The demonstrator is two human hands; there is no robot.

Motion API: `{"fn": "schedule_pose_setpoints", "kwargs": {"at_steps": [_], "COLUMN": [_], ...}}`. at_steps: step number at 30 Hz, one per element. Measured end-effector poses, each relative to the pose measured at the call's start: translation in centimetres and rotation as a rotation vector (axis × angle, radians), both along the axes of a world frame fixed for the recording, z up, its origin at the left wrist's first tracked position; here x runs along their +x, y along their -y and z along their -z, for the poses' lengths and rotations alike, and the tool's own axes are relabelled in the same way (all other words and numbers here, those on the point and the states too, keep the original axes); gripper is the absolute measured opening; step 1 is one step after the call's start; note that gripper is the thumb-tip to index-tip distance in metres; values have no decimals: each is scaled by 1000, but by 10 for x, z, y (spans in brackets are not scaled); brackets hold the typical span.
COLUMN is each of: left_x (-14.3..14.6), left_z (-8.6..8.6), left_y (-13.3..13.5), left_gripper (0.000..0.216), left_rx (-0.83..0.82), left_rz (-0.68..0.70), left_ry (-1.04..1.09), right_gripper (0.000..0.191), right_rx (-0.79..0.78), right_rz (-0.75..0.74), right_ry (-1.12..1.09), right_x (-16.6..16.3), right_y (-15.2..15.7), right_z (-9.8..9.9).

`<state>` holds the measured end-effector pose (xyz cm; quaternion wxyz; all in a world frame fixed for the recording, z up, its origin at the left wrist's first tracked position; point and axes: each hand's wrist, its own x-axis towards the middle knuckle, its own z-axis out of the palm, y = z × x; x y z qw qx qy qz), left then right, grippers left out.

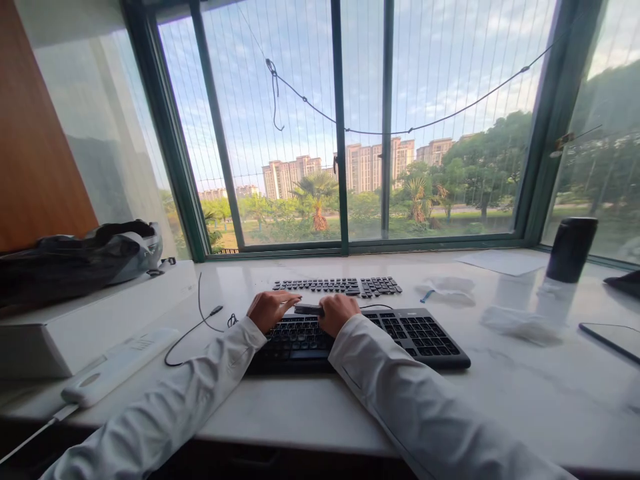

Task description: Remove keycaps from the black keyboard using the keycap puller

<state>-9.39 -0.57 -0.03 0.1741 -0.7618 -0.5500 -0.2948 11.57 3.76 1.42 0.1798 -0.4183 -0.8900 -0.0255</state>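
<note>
A black keyboard (435,360) lies on the counter under both hands, its key wells showing without caps. Behind it, loose black keycaps (327,286) are set out in rows. My right hand (338,313) is closed round a short black bar-shaped object (309,310), whose kind I cannot make out; it points left above the keyboard's rear edge. My left hand (270,309) is pinched over the keyboard's left rear part, its fingertips close to the bar's far end. Something small and dark appears at those fingertips, too small to name.
White marble-look counter (280,413) below a barred window. At left are a white box (115,313) with a dark bag (80,257), a power strip (120,363) and a black cable (187,340). Clear plastic wraps (523,323), a black cylinder (571,250) and paper (503,262) are at right.
</note>
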Motion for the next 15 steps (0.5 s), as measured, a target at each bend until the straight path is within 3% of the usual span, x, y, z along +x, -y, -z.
{"fn": "schedule_pose_setpoints", "kwargs": {"at_steps": [4,8,15], "left_x": [-16,-27,-13], "left_z": [1,-5,-12], "left_y": [-12,-34,-83], "left_gripper": [34,32,24], "left_rx": [7,-91,-245], "left_rz": [-131,-217,-314], "left_ry": [14,-87,-202], "right_gripper": [28,28,29], "right_rx": [44,59,44], "right_rz": [-59,-116,-141], "right_ry": [94,89,58], "right_x": [1,-3,-2], "right_y": [2,5,4], "right_z": [-2,1,3]}}
